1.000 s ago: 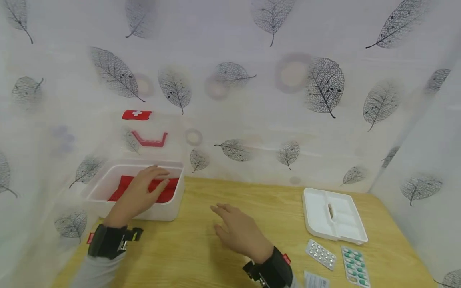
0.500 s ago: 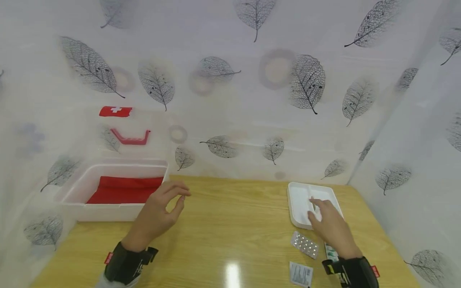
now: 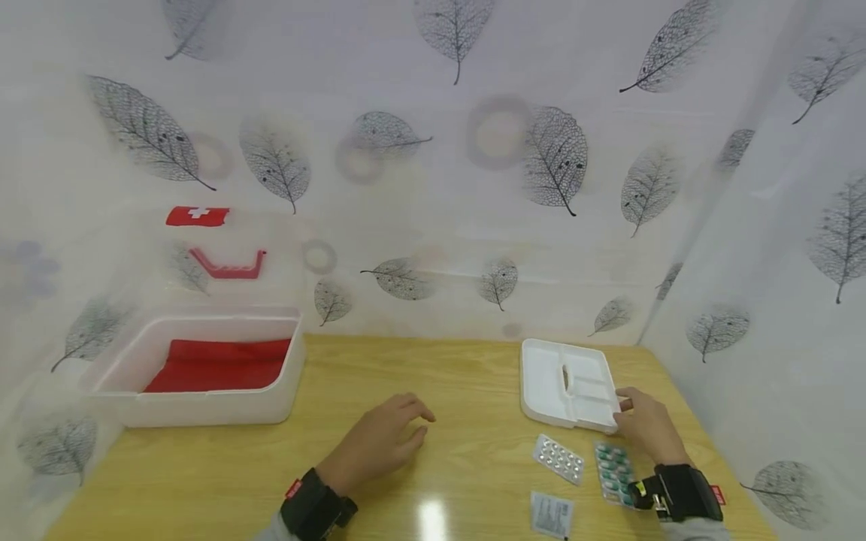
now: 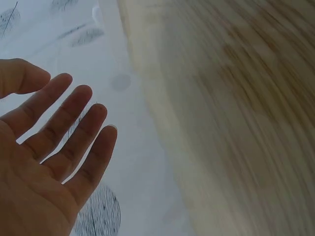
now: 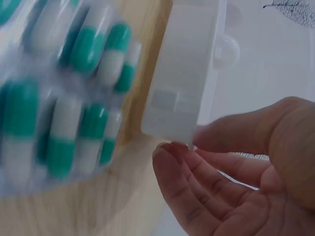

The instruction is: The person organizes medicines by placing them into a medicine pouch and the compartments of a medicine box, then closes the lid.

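Observation:
At the right of the table lies a white compartment tray (image 3: 551, 379) with a slotted handle across its middle. My right hand (image 3: 651, 427) is at its near right corner. Seen from the right wrist, the thumb (image 5: 236, 130) and fingertips pinch that corner of the tray (image 5: 172, 110) from both sides. Holding nothing, my left hand (image 3: 379, 443) hovers over the middle of the table, its fingers (image 4: 81, 142) loosely spread in the left wrist view. Just in front of the tray is a blister pack of green-and-white capsules (image 3: 614, 475), partly covered by the right wrist strap.
A silver blister pack (image 3: 558, 459) and a small printed sachet (image 3: 551, 515) lie left of the capsules. On the far left stands a translucent white box (image 3: 291, 376) lined with red cloth (image 3: 219, 366), its lid with a red handle (image 3: 230, 267) raised behind. A leaf-patterned sheet (image 3: 433, 225) borders the table.
My left hand has come away from the box to mid-table. The right hand has travelled right, over the tray, and now grips its near right corner. The head view has turned right.

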The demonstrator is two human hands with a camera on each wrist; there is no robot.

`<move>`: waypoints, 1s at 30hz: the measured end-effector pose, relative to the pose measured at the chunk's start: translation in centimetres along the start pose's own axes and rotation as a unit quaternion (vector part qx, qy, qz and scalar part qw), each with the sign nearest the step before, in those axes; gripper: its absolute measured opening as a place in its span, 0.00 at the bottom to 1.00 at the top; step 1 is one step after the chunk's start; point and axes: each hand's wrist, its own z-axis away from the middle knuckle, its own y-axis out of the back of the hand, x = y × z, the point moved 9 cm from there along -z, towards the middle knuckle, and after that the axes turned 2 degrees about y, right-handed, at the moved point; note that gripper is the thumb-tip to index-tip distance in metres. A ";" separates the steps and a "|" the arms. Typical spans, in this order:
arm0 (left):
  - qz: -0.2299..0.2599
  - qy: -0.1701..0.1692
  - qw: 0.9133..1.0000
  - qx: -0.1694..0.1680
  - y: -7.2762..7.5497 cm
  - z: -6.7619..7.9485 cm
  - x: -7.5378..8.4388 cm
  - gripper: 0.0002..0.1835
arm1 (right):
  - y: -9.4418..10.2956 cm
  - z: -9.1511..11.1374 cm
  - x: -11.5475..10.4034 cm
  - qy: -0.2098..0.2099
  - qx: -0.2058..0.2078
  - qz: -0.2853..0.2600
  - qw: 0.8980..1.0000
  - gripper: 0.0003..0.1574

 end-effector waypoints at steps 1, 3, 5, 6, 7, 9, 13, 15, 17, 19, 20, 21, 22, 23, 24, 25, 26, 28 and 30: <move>-0.001 0.000 1.000 -0.012 -0.7 -0.4 0.4 0.12 | -0.3 -0.1 -0.5 0.005 -0.001 -0.005 1.000 0.31; 0.001 0.001 1.000 -0.026 -1.8 -1.3 1.1 0.16 | -0.9 -0.2 -1.9 0.018 -0.005 -0.009 1.000 0.32; -0.004 -0.009 0.999 -0.034 -2.6 -2.1 2.0 0.21 | -1.5 -0.3 -3.5 0.024 -0.012 -0.009 1.000 0.31; -0.007 -0.014 0.999 -0.039 -3.1 -2.6 2.5 0.24 | -1.8 -0.4 -4.3 0.027 -0.017 -0.011 0.999 0.31; -0.010 -0.019 0.999 -0.043 -3.5 -2.9 2.9 0.25 | -2.2 -0.3 -5.2 0.032 -0.020 -0.011 0.999 0.31; -0.019 -0.023 0.998 -0.053 -4.2 -3.3 3.4 0.27 | -3.0 -0.1 -7.0 0.045 -0.029 -0.016 0.998 0.30; -0.027 0.002 0.998 -0.063 -5.0 -3.1 2.8 0.20 | -4.8 0.8 -10.6 0.075 -0.055 -0.017 0.996 0.27; -0.015 0.034 0.997 -0.061 -4.8 -2.7 1.8 0.13 | -5.5 1.4 -12.0 0.087 -0.067 -0.015 0.994 0.25; -0.006 0.062 0.997 -0.054 -4.4 -2.3 0.8 0.08 | -6.2 1.9 -13.1 0.094 -0.082 -0.018 0.992 0.24; -0.006 0.083 0.996 -0.045 -3.8 -2.0 -0.1 0.10 | -6.8 2.3 -14.0 0.100 -0.097 -0.025 0.990 0.24; -0.016 0.087 0.995 -0.043 -3.5 -1.9 -0.5 0.12 | -7.0 2.5 -14.4 0.106 -0.104 -0.029 0.988 0.24; -0.031 0.088 0.995 -0.038 -3.1 -1.7 -0.7 0.14 | -7.3 2.7 -14.8 0.110 -0.113 -0.035 0.987 0.23; -0.047 0.089 0.994 -0.034 -2.8 -1.6 -1.0 0.16 | -7.6 2.9 -15.2 0.117 -0.122 -0.036 0.985 0.22; -0.060 0.092 0.993 -0.030 -2.5 -1.6 -1.2 0.17 | -7.9 3.1 -15.7 0.127 -0.131 -0.037 0.983 0.21; -0.073 0.097 0.992 -0.027 -2.2 -1.5 -1.5 0.16 | -8.2 3.4 -16.2 0.139 -0.144 -0.039 0.979 0.20; -0.087 0.102 0.991 -0.025 -2.0 -1.4 -1.8 0.15 | -8.4 3.7 -16.7 0.152 -0.156 -0.042 0.975 0.20; -0.101 0.105 0.989 -0.019 -1.7 -1.3 -2.0 0.12 | -8.6 4.0 -17.2 0.167 -0.168 -0.042 0.971 0.18; -0.122 0.113 0.986 -0.014 -1.2 -1.0 -2.6 0.08 | -9.0 4.7 -18.1 0.192 -0.188 -0.043 0.962 0.14; -0.127 0.120 0.985 -0.004 -0.8 -0.6 -3.2 0.12 | -9.4 5.3 -18.9 0.211 -0.202 -0.040 0.955 0.13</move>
